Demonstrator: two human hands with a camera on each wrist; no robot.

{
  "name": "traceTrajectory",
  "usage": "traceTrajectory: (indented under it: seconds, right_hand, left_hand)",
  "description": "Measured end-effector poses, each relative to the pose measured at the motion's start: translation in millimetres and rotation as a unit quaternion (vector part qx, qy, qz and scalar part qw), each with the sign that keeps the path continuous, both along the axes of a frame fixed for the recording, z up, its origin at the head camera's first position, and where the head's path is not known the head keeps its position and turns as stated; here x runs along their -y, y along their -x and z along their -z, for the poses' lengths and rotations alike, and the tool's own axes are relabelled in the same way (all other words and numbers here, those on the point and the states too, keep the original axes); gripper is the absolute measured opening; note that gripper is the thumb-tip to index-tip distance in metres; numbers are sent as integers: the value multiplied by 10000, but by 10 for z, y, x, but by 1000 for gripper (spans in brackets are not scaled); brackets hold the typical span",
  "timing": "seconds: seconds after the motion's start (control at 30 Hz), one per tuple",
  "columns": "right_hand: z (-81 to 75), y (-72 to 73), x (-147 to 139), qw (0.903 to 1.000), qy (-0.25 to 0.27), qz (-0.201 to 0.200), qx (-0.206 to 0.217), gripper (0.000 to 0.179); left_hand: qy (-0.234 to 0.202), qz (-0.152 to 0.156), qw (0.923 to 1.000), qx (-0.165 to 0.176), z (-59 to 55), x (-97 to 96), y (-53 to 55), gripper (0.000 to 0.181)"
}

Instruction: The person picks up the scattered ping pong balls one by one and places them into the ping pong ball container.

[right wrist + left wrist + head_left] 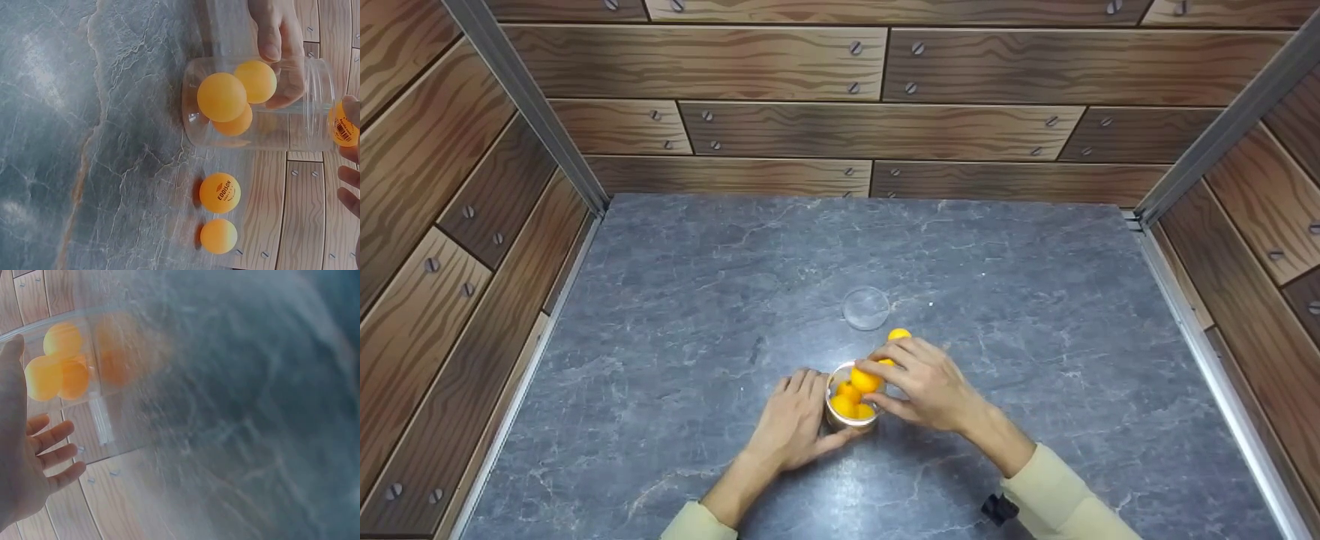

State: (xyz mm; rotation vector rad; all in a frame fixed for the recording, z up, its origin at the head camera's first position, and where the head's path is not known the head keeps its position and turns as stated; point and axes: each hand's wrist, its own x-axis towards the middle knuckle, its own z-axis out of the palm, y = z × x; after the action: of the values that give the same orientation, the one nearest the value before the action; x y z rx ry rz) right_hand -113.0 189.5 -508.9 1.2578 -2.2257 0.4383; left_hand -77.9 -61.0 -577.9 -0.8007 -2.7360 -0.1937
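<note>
A clear plastic jar [281, 132] stands upright on the table with three orange ping-pong balls [221, 97] lying in its bottom. My left hand [791, 420] holds the jar from the left, its thumb on the near side and its fingers on the far side. Between thumb and fingertips, my right hand [926, 382] pinches another orange ping-pong ball [342, 129] at the jar's mouth. Dark print shows on that ball. Beside the jar rest two loose balls, a printed one [219, 192] and a plain one [219, 236]; the right hand partly covers them in the head view.
A clear round lid [865, 307] lies flat on the grey marbled table [697, 300] beyond the jar. Wood-patterned panels [780, 64] wall in the back and both sides, with metal posts at the corners.
</note>
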Motion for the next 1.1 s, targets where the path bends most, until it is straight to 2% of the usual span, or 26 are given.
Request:
traceTrajectory:
  seconds: [0.4, 0.8, 1.1]
  right_hand:
    - [79, 37, 25, 9999, -87, -103, -45, 48]
    - [55, 30, 16, 9996, -279, -42, 69, 45]
    - [69, 42, 7, 9997, -189, -107, -100, 44]
  left_hand:
    - [-107, 9, 9999, -62, 10, -4, 2, 85]
    - [-47, -3, 10000, -68, 1, 1, -6, 84]
    - [-116, 20, 9999, -68, -7, -1, -12, 83]
